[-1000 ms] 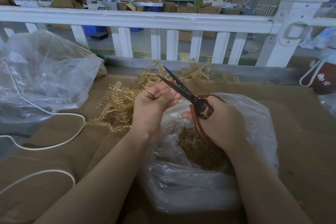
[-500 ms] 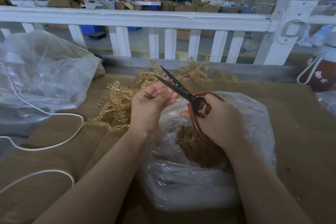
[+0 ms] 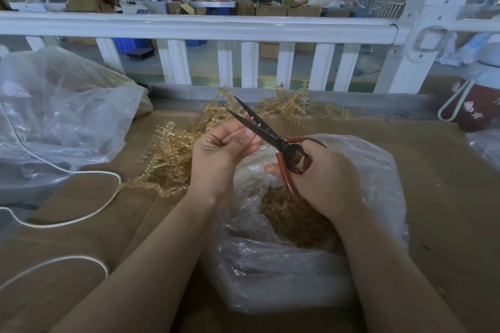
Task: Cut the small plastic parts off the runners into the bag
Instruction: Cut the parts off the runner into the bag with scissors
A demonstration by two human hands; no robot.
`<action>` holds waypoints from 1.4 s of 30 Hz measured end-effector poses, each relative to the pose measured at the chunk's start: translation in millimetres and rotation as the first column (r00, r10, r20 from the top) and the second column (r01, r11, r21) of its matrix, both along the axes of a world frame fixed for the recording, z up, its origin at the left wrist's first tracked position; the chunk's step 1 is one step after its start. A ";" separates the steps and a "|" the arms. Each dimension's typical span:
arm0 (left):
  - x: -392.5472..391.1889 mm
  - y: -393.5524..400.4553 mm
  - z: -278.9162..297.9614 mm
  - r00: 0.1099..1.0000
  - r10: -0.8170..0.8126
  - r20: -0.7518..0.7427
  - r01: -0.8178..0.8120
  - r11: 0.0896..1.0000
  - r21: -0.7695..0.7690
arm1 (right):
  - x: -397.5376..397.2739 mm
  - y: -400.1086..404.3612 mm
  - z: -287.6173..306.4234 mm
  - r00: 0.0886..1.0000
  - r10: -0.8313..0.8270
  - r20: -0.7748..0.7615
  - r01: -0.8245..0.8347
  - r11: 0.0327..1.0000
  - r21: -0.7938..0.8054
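Observation:
My right hand (image 3: 322,176) grips the red handles of black-bladed scissors (image 3: 259,127), whose blades stand apart and point up and left. My left hand (image 3: 219,154) pinches a thin translucent runner (image 3: 249,139) right at the blades; a couple of small pale parts sit on the lower blade. Both hands hover over an open clear plastic bag (image 3: 378,178) holding a heap of tan cut parts (image 3: 295,220). A pile of yellowish runners (image 3: 167,151) lies on the cardboard to the left and behind my left hand.
A large crumpled clear bag (image 3: 62,116) fills the left side, with a white cord (image 3: 70,217) looping over the cardboard-covered table (image 3: 446,197). A white railing (image 3: 205,27) runs along the far edge. A dark red patterned bottle (image 3: 476,108) stands at the right.
The hands and scissors have stayed almost in place; the view has dipped slightly, and my left fingers have shifted the runner a little against the open blades.

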State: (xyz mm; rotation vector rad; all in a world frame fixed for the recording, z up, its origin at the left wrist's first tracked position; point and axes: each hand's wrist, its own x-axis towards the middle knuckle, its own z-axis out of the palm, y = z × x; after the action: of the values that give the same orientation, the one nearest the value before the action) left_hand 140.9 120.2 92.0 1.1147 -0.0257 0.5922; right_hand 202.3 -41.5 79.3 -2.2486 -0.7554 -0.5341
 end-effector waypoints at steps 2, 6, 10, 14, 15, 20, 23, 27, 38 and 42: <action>-0.2 -0.1 0.8 1.000 0.003 0.003 -0.003 1.000 0.007 | 0.4 0.1 -0.1 1.000 0.011 -0.005 -0.011 1.000 0.010; -0.6 0.5 1.5 1.000 0.024 0.002 -0.024 0.999 0.027 | 0.9 0.3 0.0 1.000 0.013 -0.008 -0.013 1.000 0.021; -1.8 1.0 2.6 0.999 0.048 -0.011 -0.047 0.998 0.048 | 1.3 -0.4 -0.1 1.000 0.010 0.014 -0.010 1.000 0.008; -2.4 -0.3 2.3 0.993 0.117 -0.027 -0.111 0.979 0.173 | 1.6 -0.5 0.6 0.998 -0.041 0.039 0.042 0.998 -0.036; -2.4 -1.0 2.2 0.992 0.125 -0.028 -0.117 0.973 0.198 | 1.5 -0.4 0.8 0.998 -0.048 0.040 0.050 0.998 -0.038; -3.0 -3.0 3.6 0.993 0.117 -0.023 -0.110 0.973 0.204 | 0.8 -0.3 0.7 0.999 -0.027 0.041 0.028 0.999 -0.025; -3.2 -2.5 3.7 0.994 0.109 -0.020 -0.103 0.975 0.195 | 1.2 -0.1 -0.9 0.999 -0.005 0.046 0.005 1.000 -0.004; -3.0 -2.5 2.7 0.995 0.102 -0.014 -0.097 0.977 0.187 | 2.0 0.7 -2.1 0.999 -0.012 0.031 0.012 1.000 -0.016; -2.8 -2.7 1.2 0.994 0.105 0.024 -0.108 0.957 0.268 | -3.7 0.7 2.1 0.999 -0.015 0.052 0.015 1.000 0.006; -2.5 -2.1 0.4 0.993 0.113 0.028 -0.116 0.951 0.287 | -4.7 0.4 5.3 0.997 -0.046 0.062 0.048 0.998 -0.027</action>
State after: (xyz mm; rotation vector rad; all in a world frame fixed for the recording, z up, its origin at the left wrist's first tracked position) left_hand 138.4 118.1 92.4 1.4036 -0.0584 0.7144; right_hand 197.6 -41.2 84.6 -2.2902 -0.7470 -0.6207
